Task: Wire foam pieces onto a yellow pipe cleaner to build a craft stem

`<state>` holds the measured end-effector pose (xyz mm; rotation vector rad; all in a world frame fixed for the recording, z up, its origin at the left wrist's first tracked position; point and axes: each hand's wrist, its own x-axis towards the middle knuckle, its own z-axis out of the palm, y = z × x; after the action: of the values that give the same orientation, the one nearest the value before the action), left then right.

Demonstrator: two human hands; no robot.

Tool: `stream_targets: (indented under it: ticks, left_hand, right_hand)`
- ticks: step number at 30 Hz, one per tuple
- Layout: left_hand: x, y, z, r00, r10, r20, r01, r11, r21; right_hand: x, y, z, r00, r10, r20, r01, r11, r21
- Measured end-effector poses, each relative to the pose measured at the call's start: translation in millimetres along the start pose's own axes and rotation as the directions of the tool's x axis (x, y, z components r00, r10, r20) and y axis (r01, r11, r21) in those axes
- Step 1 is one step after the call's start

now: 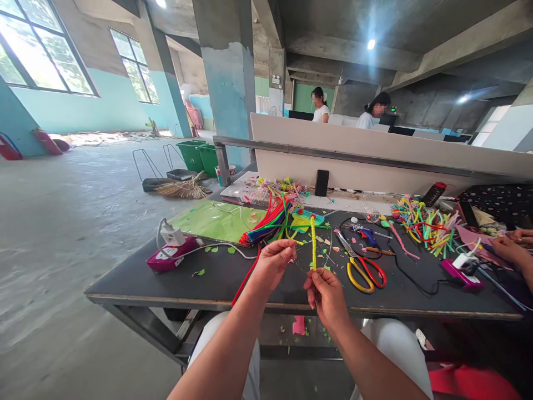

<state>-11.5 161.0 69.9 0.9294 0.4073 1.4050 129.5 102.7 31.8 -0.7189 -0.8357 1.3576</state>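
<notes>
Upright in my right hand (327, 293) is a fuzzy yellow pipe-cleaner stem (313, 244) with a small red tip, pinched at its lower end between thumb and fingers. To its left, my left hand (276, 262) is closed in a pinch on a thin strand, which looks like wire and runs toward the right hand. Just beyond my left hand lies a bundle of coloured pipe cleaners (270, 221), red, blue and green. Large scissors (361, 266) with one yellow and one red handle lie right of my right hand, beside a blue glue gun (368, 238).
A purple power strip (172, 254) sits at the left, another (461, 275) at the right, with cables across the table. A phone (321, 183) leans on the white partition (375, 144). Mixed pipe cleaners (425, 225) are heaped at right, near another person's hands (510, 247).
</notes>
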Motion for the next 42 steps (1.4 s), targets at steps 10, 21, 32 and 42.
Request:
stream_targets:
  ticks: [10,21,32,42]
  left_hand:
    - [-1.5,4.0,2.7,0.999,0.034,-0.006,-0.034,0.999,-0.043]
    - [3.0,10.9,-5.4,0.996,0.070,0.057,-0.068,0.997,-0.041]
    - [-28.7,-50.6,45.0,0.952,-0.306,0.031,0.306,0.952,0.003]
    - [-29.5,-49.0,43.7,0.918,-0.397,-0.010,0.397,0.918,0.010]
  right_hand:
    - [-6.5,-0.8,4.8,0.999,0.014,0.031,-0.014,1.000,-0.002]
    - [-5.4,5.9,2.3,1.000,0.022,0.005,-0.022,0.999,-0.048]
    - [11.2,-7.1,-15.8,0.937,-0.297,-0.183,0.237,0.927,-0.291]
    - [22.6,-9.6,-30.8,0.988,-0.150,-0.043,0.127,0.933,-0.337]
